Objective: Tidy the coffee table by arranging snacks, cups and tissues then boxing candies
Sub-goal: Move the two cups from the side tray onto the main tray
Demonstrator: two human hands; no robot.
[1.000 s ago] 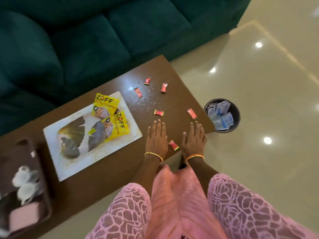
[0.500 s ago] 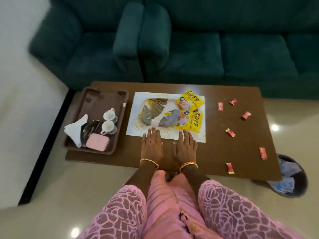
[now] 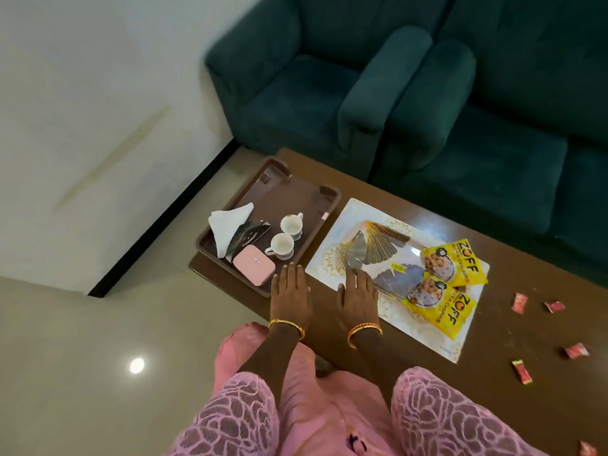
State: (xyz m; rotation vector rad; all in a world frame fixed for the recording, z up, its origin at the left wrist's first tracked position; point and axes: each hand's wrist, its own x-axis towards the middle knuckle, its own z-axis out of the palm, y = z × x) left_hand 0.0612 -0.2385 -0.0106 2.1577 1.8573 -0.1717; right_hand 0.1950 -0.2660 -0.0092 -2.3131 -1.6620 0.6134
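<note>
A dark brown coffee table (image 3: 513,327) stands on a glossy beige tiled floor (image 3: 98,340), with a teal green sofa (image 3: 493,126) along its far edge and a white wall (image 3: 82,110) with a black skirting strip beyond its left end. At the table's left end sits a brown tray (image 3: 289,189) holding folded white tissues (image 3: 227,225), two white cups (image 3: 286,236), a pink box (image 3: 254,265) at the tray's near corner and a dark printed card whose writing cannot be read. Just right of the tray lies a white placemat (image 3: 424,330) with a gold-feather pattern; on its right half two yellow snack packets (image 3: 450,281) overlap, each marked "ZOFF" in large letters with "YA CHUNK" partly readable beside it. Red-wrapped candies (image 3: 519,302) lie scattered over the table's right end, well apart from the box. Both hands rest flat near the table's near edge, fingers straight and holding nothing: the left hand (image 3: 291,291) between tray and placemat, its fingertips near the tray's corner, the right hand (image 3: 358,296) on the placemat's near left corner. Each wrist wears a gold bangle, above pink lace sleeves (image 3: 444,416).
</note>
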